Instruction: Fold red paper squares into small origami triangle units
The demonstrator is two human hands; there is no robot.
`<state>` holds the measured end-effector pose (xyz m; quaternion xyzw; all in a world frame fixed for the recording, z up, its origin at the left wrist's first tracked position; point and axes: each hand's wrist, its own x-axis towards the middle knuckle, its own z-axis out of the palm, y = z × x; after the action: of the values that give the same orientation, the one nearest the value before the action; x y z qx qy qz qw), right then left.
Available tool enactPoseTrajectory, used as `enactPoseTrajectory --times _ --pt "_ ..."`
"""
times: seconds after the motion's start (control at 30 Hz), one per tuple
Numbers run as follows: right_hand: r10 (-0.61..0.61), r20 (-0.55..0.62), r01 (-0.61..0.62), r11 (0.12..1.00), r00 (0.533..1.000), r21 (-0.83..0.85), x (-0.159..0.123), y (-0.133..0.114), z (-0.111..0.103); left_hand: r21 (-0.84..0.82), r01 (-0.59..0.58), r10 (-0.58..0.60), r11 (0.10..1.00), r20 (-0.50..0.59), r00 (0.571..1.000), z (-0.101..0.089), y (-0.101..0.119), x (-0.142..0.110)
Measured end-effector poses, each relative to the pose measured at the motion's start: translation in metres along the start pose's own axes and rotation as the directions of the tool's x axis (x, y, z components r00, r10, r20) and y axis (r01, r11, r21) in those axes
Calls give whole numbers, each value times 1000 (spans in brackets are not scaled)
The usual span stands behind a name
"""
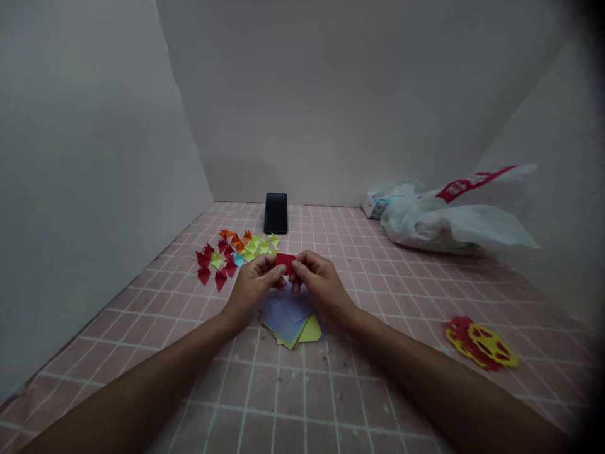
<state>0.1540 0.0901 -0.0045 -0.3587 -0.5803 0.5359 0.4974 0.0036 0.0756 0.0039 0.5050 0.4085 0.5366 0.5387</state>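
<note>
A small red piece of paper (285,261) is held up between my two hands, at the middle of the view. My left hand (258,279) pinches its left edge between thumb and fingers. On the right edge, my right hand (317,277) grips it the same way. Below the hands lies a fanned stack of coloured paper sheets (286,318), bluish-purple on top with yellow and green edges showing. Just beyond my left hand stand several small folded paper figures (229,249) in red, orange, yellow and one light blue.
A dark phone (276,213) rests near the back wall. At the back right are a white plastic bag (439,221) with red print and a small box (373,205). Red and yellow cut-out shapes (482,343) lie at the right on the pink gridded tablecloth (293,403).
</note>
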Motion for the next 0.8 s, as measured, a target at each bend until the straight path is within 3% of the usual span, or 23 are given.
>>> enactPoseTrajectory --times 0.33,0.8 --pt "-15 17 15 1000 1000 14 0 -4 -3 -23 24 -23 999 37 999 -4 -4 3" --pt "-14 45 17 998 999 -58 3 -6 -4 37 -83 81 996 51 995 -5 -3 3"
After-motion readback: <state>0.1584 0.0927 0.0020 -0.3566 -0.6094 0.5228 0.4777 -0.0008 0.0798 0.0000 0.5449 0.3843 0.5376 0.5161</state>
